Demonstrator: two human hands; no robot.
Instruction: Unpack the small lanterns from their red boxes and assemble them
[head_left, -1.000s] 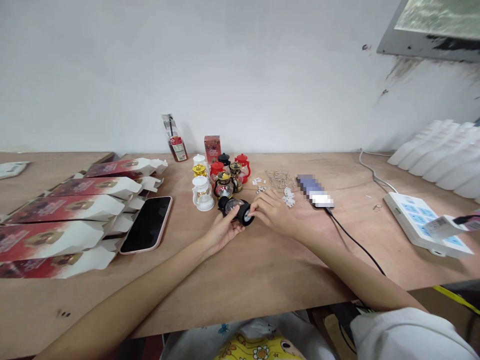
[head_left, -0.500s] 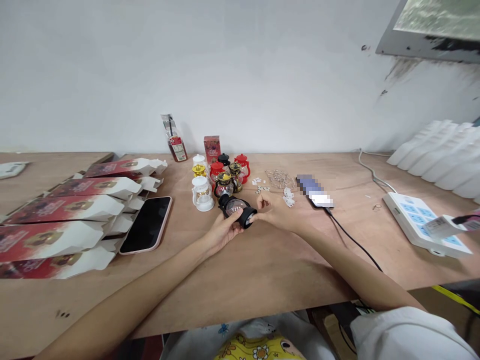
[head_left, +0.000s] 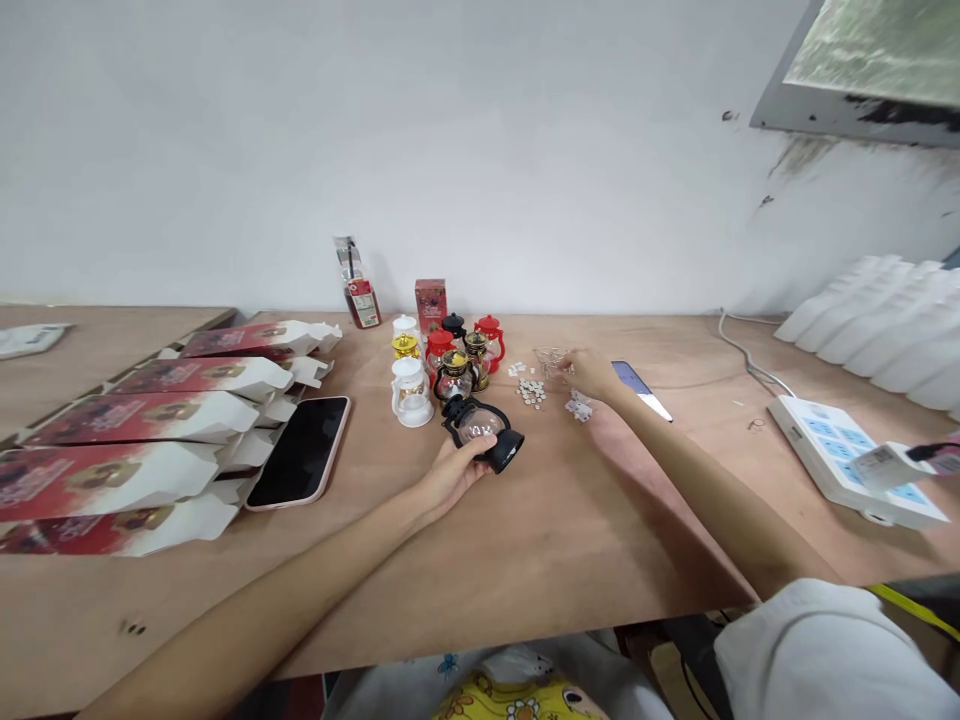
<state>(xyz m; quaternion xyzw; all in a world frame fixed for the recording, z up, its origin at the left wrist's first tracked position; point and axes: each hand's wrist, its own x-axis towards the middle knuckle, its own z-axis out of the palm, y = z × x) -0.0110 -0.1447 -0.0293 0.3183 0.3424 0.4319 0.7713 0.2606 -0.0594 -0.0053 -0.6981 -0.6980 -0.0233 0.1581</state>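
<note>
My left hand grips a small black toy lantern lying on its side on the wooden table. My right hand reaches far forward to a pile of thin wire hooks, fingers pinched at the pile; what they hold is too small to make out. Small white button pieces lie between the two hands. A cluster of little lanterns in white, gold, red and black stands just behind the held one.
Red-and-white cartons lie stacked at the left beside a black phone in a pink case. A second phone with a cable lies near my right hand. A white power strip sits at the right.
My right hand left the lantern's base and moved forward and right to the wire pile. My left hand stays on the lantern. The view shifted slightly.
</note>
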